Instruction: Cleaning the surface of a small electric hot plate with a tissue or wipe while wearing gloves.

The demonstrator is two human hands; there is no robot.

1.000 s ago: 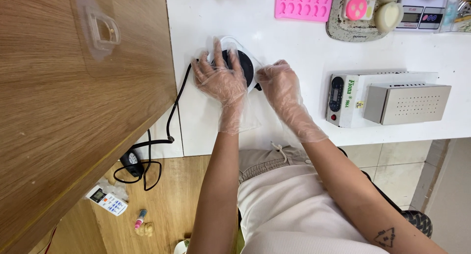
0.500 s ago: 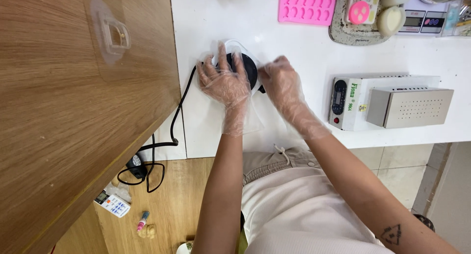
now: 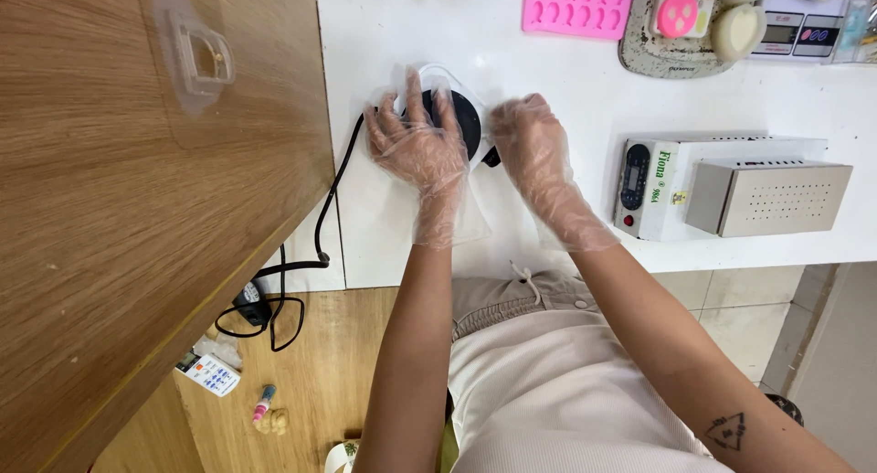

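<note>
Resting flat on a small round black device (image 3: 457, 116), the left hand (image 3: 422, 148) wears a thin clear glove, and its grip is wide with fingers spread over the top. The right hand (image 3: 530, 148), gloved too, sits just beside the device at 3 o'clock; its fingers curl in, but I cannot tell if they hold anything. The device stands on the white desk (image 3: 566, 80), and a black cord (image 3: 333, 199) runs off it toward 7 o'clock. At 1 o'clock lies a pink mold tray (image 3: 577, 5) with little empty cups. Farther right, a grey tray (image 3: 658, 57) holds a pink and white piece (image 3: 678, 14) and a cream heart shape (image 3: 738, 30). A white box machine (image 3: 731, 194) sits at 3 o'clock.
</note>
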